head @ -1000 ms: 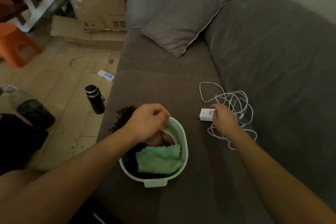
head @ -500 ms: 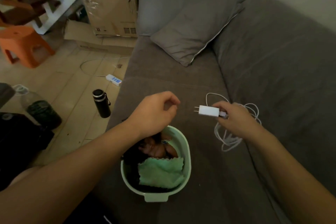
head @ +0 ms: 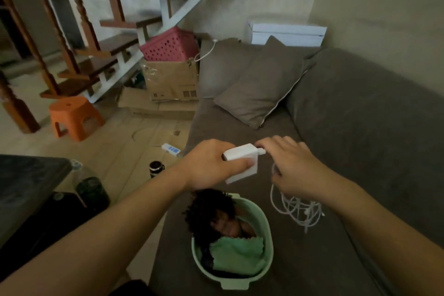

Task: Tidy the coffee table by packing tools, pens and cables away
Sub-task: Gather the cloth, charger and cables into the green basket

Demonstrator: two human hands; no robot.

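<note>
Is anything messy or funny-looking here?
Yes. The white cable hangs below the right hand in a messy tangle of loops, and its end meets the white charger gripped by the left hand. Also odd: what looks like a curly-haired doll lies in the green basin, partly under a green cloth.

White charger [head: 240,153] aloft, tangled cable [head: 307,214] below

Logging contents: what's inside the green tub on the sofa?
Pale green plastic tub holds a folded green cloth and a black curly tuft over something brown. What lies under the cloth is hidden.
</note>
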